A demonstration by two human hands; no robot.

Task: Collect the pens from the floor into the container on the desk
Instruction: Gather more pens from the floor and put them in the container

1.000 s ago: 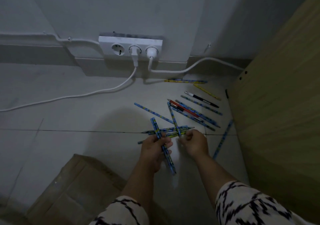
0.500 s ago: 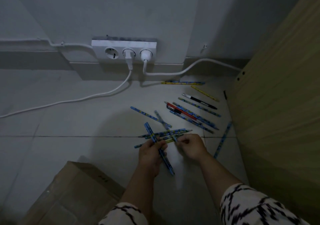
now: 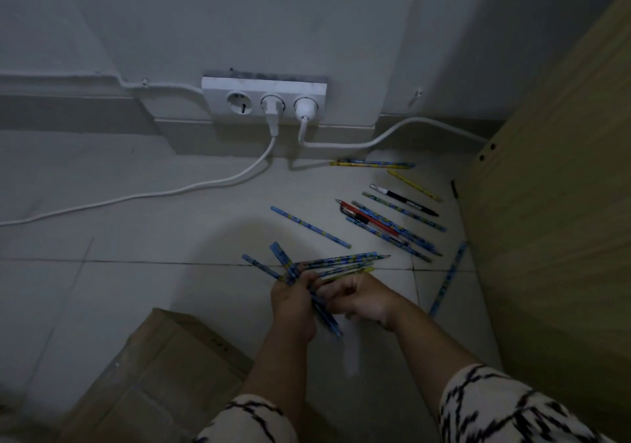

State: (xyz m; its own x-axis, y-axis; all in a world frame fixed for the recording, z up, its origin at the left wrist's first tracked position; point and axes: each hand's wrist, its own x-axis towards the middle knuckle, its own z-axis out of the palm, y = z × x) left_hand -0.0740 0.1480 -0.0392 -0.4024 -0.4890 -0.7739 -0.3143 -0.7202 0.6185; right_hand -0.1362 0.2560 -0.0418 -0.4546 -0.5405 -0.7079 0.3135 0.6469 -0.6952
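Left hand (image 3: 293,300) grips crossed blue patterned pens (image 3: 290,268); right hand (image 3: 362,297) pinches them. Loose blue pen (image 3: 310,226) lies diagonally ahead, right hand nearer.

Two bare forearms extend from pale sleeves (image 3: 512,408) patterned with dark, jagged zigzag strokes. In the dim light the fabric appears cream or white.

Dim, bluish light leaves the floor (image 3: 102,289) murky, a soft shadow pools ahead of the hands, corners darken, the wide lens bows the edges, and detail stays grainy.
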